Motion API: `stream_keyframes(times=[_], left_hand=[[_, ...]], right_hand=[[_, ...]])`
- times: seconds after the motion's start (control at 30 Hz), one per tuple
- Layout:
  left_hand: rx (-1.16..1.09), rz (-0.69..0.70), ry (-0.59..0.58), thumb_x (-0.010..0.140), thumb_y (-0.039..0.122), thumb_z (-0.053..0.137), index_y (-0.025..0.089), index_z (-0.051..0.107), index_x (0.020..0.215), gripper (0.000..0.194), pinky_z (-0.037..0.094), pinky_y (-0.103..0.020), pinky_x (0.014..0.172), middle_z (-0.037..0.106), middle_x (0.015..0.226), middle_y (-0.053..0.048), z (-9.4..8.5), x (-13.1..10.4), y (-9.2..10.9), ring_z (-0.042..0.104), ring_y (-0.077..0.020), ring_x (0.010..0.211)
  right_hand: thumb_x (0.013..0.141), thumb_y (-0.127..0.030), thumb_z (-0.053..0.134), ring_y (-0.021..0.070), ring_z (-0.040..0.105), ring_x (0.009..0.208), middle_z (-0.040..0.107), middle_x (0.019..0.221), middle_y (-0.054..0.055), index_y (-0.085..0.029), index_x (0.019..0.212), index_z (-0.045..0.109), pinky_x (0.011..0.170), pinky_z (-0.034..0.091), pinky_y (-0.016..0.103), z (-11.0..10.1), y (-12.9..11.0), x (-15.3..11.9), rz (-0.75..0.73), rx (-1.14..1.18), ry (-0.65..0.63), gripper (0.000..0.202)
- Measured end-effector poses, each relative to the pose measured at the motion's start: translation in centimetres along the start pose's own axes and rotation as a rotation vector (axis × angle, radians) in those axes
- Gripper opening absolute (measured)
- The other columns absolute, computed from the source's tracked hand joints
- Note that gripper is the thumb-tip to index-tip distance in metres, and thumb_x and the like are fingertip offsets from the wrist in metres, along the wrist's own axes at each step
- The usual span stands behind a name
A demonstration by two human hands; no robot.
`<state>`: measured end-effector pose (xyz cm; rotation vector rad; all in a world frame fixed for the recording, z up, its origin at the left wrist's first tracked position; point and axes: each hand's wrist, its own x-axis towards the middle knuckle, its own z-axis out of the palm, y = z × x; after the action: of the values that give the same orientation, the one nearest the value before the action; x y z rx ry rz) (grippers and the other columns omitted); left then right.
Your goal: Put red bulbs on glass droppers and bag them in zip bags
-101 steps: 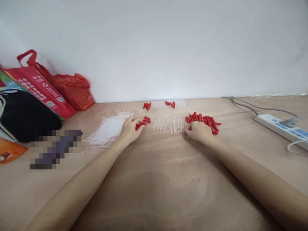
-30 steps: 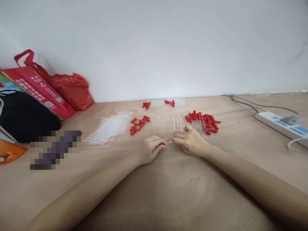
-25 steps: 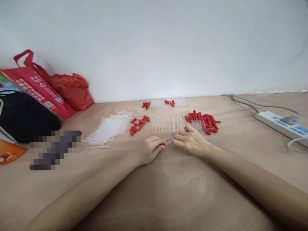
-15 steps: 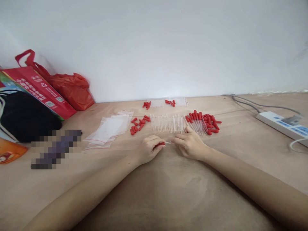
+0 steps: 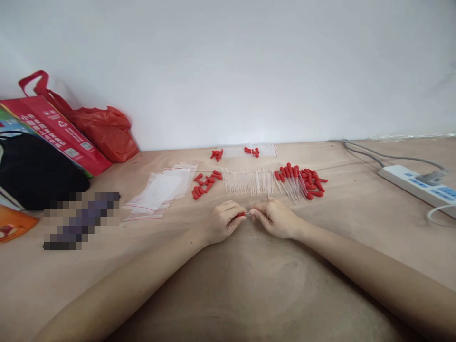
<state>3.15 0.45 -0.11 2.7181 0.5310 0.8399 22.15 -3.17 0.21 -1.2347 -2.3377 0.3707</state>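
My left hand [image 5: 228, 221] is closed around a red rubber dropper bulb [image 5: 241, 214], of which only a small part shows. My right hand [image 5: 276, 217] pinches a thin clear glass dropper tube [image 5: 248, 214], and the tube's end meets the bulb between the two hands. How deep the tube sits in the bulb is hidden by the fingers. Just beyond the hands lies a row of clear tubes [image 5: 245, 182]. Right of the row are several droppers with red bulbs fitted [image 5: 290, 171]. Loose red bulbs [image 5: 208, 180] lie to the left of the row.
Clear zip bags [image 5: 162, 190] lie flat at the left. Another bag [image 5: 235, 151] with red bulbs on it is near the wall. A red carrier bag [image 5: 107, 133] and a black bag [image 5: 39, 171] stand far left. A white power strip [image 5: 420, 187] with cables is at the right.
My right hand has moved left along the tube, closer to my left hand, and less of the tube shows between them. Its fingers have shifted their grip.
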Motion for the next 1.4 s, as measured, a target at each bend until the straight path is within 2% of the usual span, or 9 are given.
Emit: stream_keyframes(times=[0.1, 0.23, 0.43, 0.6, 0.8, 0.9, 1.03, 1.13, 1.4], left_hand=[[0.012, -0.005, 0.023, 0.088, 0.024, 0.039, 0.013, 0.059, 0.089, 0.022, 0.047, -0.027, 0.067, 0.063, 0.079, -0.007, 0.1, 0.0, -0.1, 0.058, -0.0148, 0.072], [0.040, -0.074, 0.134, 0.087, 0.025, 0.045, 0.014, 0.059, 0.096, 0.020, 0.048, -0.025, 0.067, 0.066, 0.082, -0.006, 0.2, -0.2, -0.4, 0.061, -0.0144, 0.075], [0.079, -0.088, 0.194, 0.084, 0.026, 0.051, 0.016, 0.062, 0.085, 0.015, 0.048, -0.023, 0.065, 0.068, 0.078, -0.003, 0.1, -0.1, -0.4, 0.063, -0.0129, 0.068], [0.044, -0.099, 0.196, 0.082, 0.027, 0.053, 0.016, 0.060, 0.091, 0.016, 0.049, -0.024, 0.068, 0.067, 0.082, -0.004, -0.1, -0.3, -0.6, 0.063, -0.0134, 0.073], [0.009, -0.122, 0.150, 0.081, 0.023, 0.055, 0.016, 0.056, 0.101, 0.022, 0.049, -0.025, 0.069, 0.062, 0.091, -0.005, -0.2, -0.5, -1.2, 0.059, -0.0130, 0.076], [0.063, -0.187, 0.178, 0.079, 0.022, 0.056, 0.018, 0.051, 0.111, 0.032, 0.049, -0.027, 0.071, 0.056, 0.097, -0.006, -0.4, -0.4, -1.3, 0.056, -0.0133, 0.078], [0.096, -0.228, 0.137, 0.078, 0.021, 0.056, 0.018, 0.052, 0.107, 0.030, 0.047, -0.031, 0.078, 0.052, 0.099, -0.006, -0.4, -0.3, -1.4, 0.053, -0.0160, 0.087], [0.085, -0.227, 0.106, 0.078, 0.020, 0.055, 0.018, 0.057, 0.099, 0.022, 0.045, -0.032, 0.081, 0.051, 0.100, -0.006, -0.3, -0.3, -1.4, 0.052, -0.0173, 0.092], [0.071, -0.241, 0.081, 0.078, 0.020, 0.054, 0.016, 0.059, 0.091, 0.015, 0.045, -0.029, 0.076, 0.052, 0.096, -0.006, -0.3, -0.3, -1.2, 0.053, -0.0159, 0.088]], right_hand=[[0.088, -0.022, 0.035, 0.0110, 0.053, 0.054, 0.061, 0.060, 0.000, -0.018, 0.067, 0.054, 0.062, 0.034, 0.025, 0.0, 0.2, 0.1, 0.008, 0.027, 0.000, 0.029], [0.090, -0.027, 0.033, 0.0114, 0.050, 0.053, 0.059, 0.060, 0.001, -0.017, 0.067, 0.053, 0.064, 0.033, 0.027, 0.0, 0.5, 0.3, -0.006, -0.068, 0.055, 0.031], [0.090, -0.031, 0.034, 0.0107, 0.047, 0.051, 0.057, 0.060, 0.000, -0.016, 0.074, 0.053, 0.066, 0.031, 0.028, 0.0, 0.8, 0.1, -0.023, -0.128, 0.130, 0.029], [0.089, -0.029, 0.038, 0.0126, 0.053, 0.065, 0.062, 0.073, 0.003, -0.016, 0.084, 0.055, 0.069, 0.029, 0.028, -0.4, 1.2, -0.2, -0.108, -0.121, 0.107, 0.022], [0.083, -0.029, 0.047, 0.0179, 0.051, 0.076, 0.060, 0.077, 0.006, -0.018, 0.081, 0.062, 0.068, 0.029, 0.031, -1.6, 1.6, -0.3, -0.126, -0.330, 0.136, 0.019], [0.082, -0.026, 0.047, 0.0170, 0.052, 0.072, 0.061, 0.074, 0.006, -0.017, 0.079, 0.062, 0.065, 0.032, 0.028, -2.6, 3.2, -0.1, 0.015, -0.296, 0.232, 0.018], [0.078, -0.029, 0.047, 0.0164, 0.055, 0.064, 0.062, 0.072, 0.005, -0.016, 0.087, 0.059, 0.056, 0.034, 0.025, -3.8, 6.0, -0.1, 0.448, -0.216, 0.438, 0.019], [0.076, -0.032, 0.048, 0.0177, 0.056, 0.064, 0.063, 0.068, 0.003, -0.017, 0.090, 0.055, 0.053, 0.034, 0.025, -4.1, 7.3, -0.2, 0.671, -0.215, 0.470, 0.021], [0.077, -0.032, 0.046, 0.0225, 0.057, 0.075, 0.063, 0.076, 0.005, -0.020, 0.086, 0.055, 0.052, 0.033, 0.026, -3.3, 7.2, 0.9, 0.806, -0.354, 0.355, 0.018]])
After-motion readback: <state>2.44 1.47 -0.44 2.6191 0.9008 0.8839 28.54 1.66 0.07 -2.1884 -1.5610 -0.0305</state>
